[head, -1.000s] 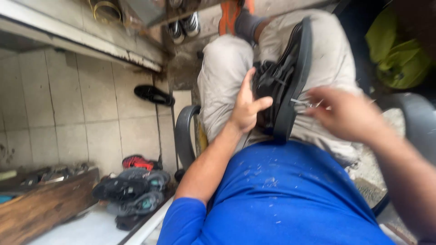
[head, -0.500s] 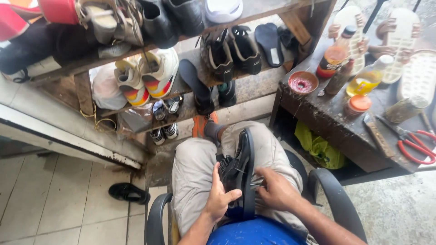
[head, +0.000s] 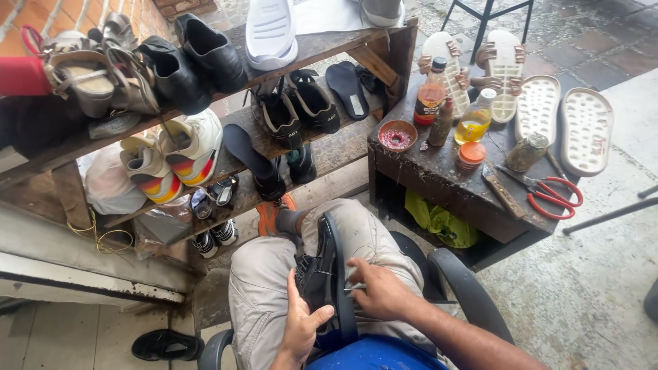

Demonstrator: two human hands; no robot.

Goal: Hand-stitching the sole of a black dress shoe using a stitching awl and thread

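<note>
Sloping wooden shelves crowded with shoes fill the left of the view, beside a dark workbench carrying bottles, pale soles and red-handled scissors. A seated person in beige trousers clamps a black shoe on edge between the knees, sole facing right. The left hand braces the shoe's upper, fingers together and thumb spread. The right hand rests on the sole, fingertips pinching a small metal tool against it.
</note>
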